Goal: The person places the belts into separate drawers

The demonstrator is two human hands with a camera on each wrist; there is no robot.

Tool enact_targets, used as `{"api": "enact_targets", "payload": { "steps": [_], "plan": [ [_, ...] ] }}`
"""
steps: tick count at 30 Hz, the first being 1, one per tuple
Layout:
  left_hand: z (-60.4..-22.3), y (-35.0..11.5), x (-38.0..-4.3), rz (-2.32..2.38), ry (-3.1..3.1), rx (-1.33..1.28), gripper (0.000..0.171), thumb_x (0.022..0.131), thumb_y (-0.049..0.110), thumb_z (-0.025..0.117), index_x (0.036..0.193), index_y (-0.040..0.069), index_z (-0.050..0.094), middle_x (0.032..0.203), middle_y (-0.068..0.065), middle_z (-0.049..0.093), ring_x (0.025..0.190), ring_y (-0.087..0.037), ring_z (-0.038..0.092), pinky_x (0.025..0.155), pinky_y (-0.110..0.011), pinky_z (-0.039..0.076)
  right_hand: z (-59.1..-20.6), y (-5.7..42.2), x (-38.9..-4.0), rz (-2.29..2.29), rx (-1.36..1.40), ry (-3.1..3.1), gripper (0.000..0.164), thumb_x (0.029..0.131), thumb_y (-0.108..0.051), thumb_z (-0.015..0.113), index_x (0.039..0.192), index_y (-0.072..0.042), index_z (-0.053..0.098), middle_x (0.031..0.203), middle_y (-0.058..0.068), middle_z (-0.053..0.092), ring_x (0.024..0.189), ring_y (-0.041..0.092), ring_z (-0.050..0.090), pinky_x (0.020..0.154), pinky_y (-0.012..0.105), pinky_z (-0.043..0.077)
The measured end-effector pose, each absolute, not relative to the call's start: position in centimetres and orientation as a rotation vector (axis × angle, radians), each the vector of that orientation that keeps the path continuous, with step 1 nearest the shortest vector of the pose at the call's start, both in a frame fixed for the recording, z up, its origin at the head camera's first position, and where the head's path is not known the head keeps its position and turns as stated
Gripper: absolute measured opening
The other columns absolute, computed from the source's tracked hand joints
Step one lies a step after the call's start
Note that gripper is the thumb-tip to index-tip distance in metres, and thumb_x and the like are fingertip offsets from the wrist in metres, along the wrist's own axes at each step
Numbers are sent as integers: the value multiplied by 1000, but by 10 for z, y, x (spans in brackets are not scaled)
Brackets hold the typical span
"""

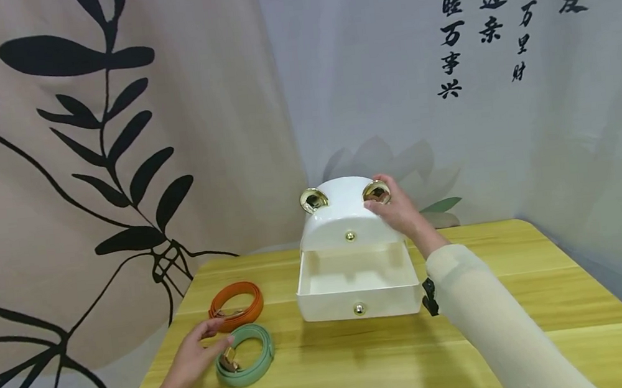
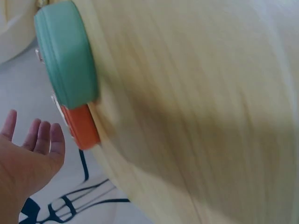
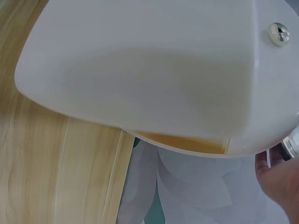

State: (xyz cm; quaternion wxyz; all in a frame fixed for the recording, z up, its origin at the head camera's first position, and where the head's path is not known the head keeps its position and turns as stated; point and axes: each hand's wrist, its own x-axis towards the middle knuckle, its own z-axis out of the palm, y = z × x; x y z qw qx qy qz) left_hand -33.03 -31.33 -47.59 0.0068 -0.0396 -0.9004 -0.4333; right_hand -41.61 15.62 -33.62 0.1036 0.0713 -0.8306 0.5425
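Note:
A white storage box (image 1: 332, 224) with two round gold eyes stands on the table, its lower drawer (image 1: 327, 307) pulled out and bare inside. My right hand (image 1: 401, 213) grips the box's right gold eye, thumb in front and fingers behind. At the left lie a coiled orange belt (image 1: 253, 314) and, nearer me, a coiled green belt (image 1: 262, 370), both with gold-coloured buckles. Close beside the coils is my left hand (image 1: 191, 355), its fingertips at the green belt's left edge in the head view. The left wrist view shows that hand (image 2: 30, 161) with loosely spread fingers and nothing in them.
The wooden table (image 1: 502, 307) extends to the right of the box. Behind it hangs a pale curtain (image 1: 367, 76) with dark plant drawings and written characters. A small gold knob (image 1: 359, 308) sits on the drawer front, another knob (image 1: 350, 236) above it.

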Motion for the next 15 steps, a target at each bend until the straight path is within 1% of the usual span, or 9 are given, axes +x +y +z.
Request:
{"api": "enact_targets", "payload": {
  "steps": [5,9,13,15],
  "plan": [
    [-482,-324,-330,-1295,-2872,-141,67,90,39,73,142,5,49,142,-20,47,129,-40,42,95,-58,44,-335,155,-415,1621,203,-2456,68,100,-27,62,155,-24,23,130,20,46,113,38,49,93,53,45],
    [-485,-331,-328,-1312,-2879,-208,66,90,35,74,143,5,47,143,-23,45,128,-44,43,94,-60,44,-335,155,-416,1637,203,-2448,68,100,-27,61,155,-24,22,129,20,47,111,37,50,91,51,45],
    [-488,-335,-325,-1367,-2904,-272,67,89,28,76,143,2,45,143,-26,43,126,-46,44,91,-57,47,-335,155,-416,1642,199,-2446,67,100,-26,61,155,-24,22,129,19,47,112,37,50,93,52,45],
    [-490,-336,-324,-1381,-2931,-276,68,88,27,77,143,3,46,143,-26,43,125,-44,45,89,-54,49,-336,156,-416,1631,194,-2451,67,100,-26,61,154,-25,23,130,19,47,113,37,50,93,52,45]
  ]
}}
